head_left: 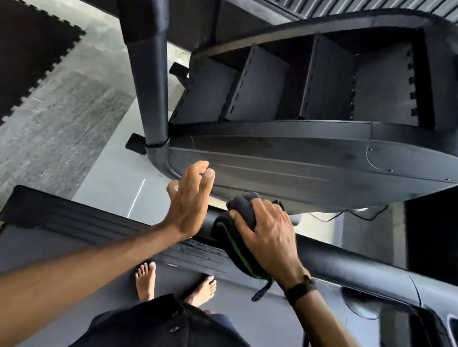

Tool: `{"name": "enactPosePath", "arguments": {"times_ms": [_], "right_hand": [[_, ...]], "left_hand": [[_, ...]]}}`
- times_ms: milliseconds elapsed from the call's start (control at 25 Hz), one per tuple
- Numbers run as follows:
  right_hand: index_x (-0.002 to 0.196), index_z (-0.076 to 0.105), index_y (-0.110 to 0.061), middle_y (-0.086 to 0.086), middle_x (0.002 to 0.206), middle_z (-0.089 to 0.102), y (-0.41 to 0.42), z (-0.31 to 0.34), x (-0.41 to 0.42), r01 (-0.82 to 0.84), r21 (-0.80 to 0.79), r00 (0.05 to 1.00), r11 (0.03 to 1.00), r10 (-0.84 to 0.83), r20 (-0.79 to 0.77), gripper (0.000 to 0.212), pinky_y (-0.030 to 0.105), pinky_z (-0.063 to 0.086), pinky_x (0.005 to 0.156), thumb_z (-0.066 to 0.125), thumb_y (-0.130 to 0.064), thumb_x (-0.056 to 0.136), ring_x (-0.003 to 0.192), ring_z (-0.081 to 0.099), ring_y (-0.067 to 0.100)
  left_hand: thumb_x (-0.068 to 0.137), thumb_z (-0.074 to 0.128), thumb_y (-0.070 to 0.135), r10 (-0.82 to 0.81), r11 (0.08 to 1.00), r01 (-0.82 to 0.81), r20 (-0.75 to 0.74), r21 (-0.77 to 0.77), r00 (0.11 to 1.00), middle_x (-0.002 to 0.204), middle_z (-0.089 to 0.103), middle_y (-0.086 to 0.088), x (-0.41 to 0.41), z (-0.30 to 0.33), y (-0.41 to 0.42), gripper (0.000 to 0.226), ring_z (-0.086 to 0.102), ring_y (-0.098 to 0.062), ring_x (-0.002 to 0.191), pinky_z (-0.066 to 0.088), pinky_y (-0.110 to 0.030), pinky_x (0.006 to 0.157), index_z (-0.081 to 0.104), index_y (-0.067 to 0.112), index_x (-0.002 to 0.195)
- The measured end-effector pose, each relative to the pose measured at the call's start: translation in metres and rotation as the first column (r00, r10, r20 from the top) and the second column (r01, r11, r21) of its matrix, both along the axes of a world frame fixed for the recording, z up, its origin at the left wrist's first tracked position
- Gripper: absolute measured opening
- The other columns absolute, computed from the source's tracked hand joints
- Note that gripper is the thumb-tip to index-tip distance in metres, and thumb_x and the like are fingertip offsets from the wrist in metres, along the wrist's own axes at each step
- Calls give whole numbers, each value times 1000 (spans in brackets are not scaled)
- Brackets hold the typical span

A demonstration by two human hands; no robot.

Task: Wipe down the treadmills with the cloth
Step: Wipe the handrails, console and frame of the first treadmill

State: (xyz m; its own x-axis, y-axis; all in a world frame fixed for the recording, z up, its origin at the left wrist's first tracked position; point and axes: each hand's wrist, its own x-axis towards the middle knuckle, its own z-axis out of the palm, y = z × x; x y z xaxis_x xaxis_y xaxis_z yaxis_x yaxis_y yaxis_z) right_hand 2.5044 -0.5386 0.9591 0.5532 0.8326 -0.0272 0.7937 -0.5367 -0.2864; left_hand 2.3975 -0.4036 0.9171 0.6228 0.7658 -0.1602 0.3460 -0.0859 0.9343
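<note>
I stand barefoot on the belt [64,261] of a black treadmill. Its handrail bar [357,267] runs across in front of me. My right hand [267,238] grips a dark cloth with a green stripe [234,238] and presses it onto the bar. My left hand [188,201] hovers just left of the cloth with fingers relaxed and spread, holding nothing. A second black treadmill [298,163] lies ahead, its curved slatted deck and side shroud in view.
A black upright post [150,77] of the far machine rises at centre left. Black interlocking floor mats [6,72] and grey carpet [58,128] lie to the left. A console with cup holder [435,341] is at lower right. A cable [335,217] trails beyond the bar.
</note>
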Motion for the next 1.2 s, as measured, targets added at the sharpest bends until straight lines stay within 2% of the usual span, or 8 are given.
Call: {"name": "enactPosePath", "arguments": {"times_ms": [160, 320, 440, 560, 680, 840, 1000, 1200], "right_hand": [[93, 67, -21, 8, 101, 72, -16, -14, 84, 217, -393, 942, 893, -297, -156, 59, 36, 46, 76, 48, -76, 83, 95, 64, 31], [136, 54, -10, 15, 144, 54, 49, -44, 86, 42, -692, 870, 720, -367, -329, 86, 39, 43, 105, 54, -77, 82, 129, 53, 33], [136, 57, -20, 12, 138, 58, 100, -45, 32, -45, -524, 879, 850, -216, -426, 60, 37, 43, 98, 52, -61, 92, 123, 56, 31], [113, 64, -26, 3, 112, 68, 81, -22, -5, -133, -179, 952, 975, 76, -297, 42, 36, 45, 84, 45, -60, 95, 102, 59, 24], [93, 59, -16, 0, 90, 62, 16, -6, -1, -254, 111, 957, 961, 267, -112, 46, 33, 40, 75, 48, -60, 92, 83, 52, 20], [100, 67, -26, -5, 96, 69, -6, -19, 69, -39, -184, 970, 982, -7, -244, 52, 37, 50, 82, 45, -70, 85, 92, 63, 20], [131, 59, -11, 18, 138, 58, 68, -49, 67, 25, -619, 908, 785, -276, -314, 57, 37, 43, 99, 50, -55, 95, 124, 56, 33], [103, 63, -18, 0, 103, 66, 106, -31, -22, -78, -256, 970, 964, 14, -243, 46, 36, 45, 79, 45, -59, 93, 95, 60, 24]], "left_hand": [[87, 7, 70, 31, 999, -31, 29, -16, 999, 111, 48, 11, 0, 1, -2, 72, 40, 0, 105, 13, -46, 115, 42, 24, 130], [89, 11, 69, 96, 993, -94, 31, -67, 995, 99, 47, 15, 0, 2, -2, 65, 42, 5, 97, 15, -49, 115, 45, 26, 125], [88, 17, 68, 196, 961, -187, 24, -206, 980, 100, 50, 14, -4, 4, 8, 53, 41, 15, 107, 17, -40, 110, 45, 31, 113], [74, 11, 80, 286, 925, -282, -25, -254, 958, 109, 55, 3, -18, 0, 29, 71, 49, -25, 119, 21, -34, 98, 44, 29, 110], [72, 9, 81, 271, 932, -277, -57, -236, 961, 106, 52, 1, -30, 0, 42, 75, 52, -31, 114, 20, -34, 95, 44, 25, 107], [68, 7, 81, 231, 949, -233, -33, -215, 972, 106, 51, 0, -38, 8, 37, 80, 51, -26, 110, 18, -31, 94, 43, 23, 108], [79, 11, 76, 193, 964, -192, -12, -184, 981, 104, 54, -3, -47, 11, 27, 70, 49, -17, 103, 17, -34, 101, 45, 22, 108], [96, 20, 58, 186, 972, -185, -12, -147, 983, 95, 50, 6, -44, 17, 36, 46, 41, -9, 93, 19, -36, 104, 45, 22, 110]]}}
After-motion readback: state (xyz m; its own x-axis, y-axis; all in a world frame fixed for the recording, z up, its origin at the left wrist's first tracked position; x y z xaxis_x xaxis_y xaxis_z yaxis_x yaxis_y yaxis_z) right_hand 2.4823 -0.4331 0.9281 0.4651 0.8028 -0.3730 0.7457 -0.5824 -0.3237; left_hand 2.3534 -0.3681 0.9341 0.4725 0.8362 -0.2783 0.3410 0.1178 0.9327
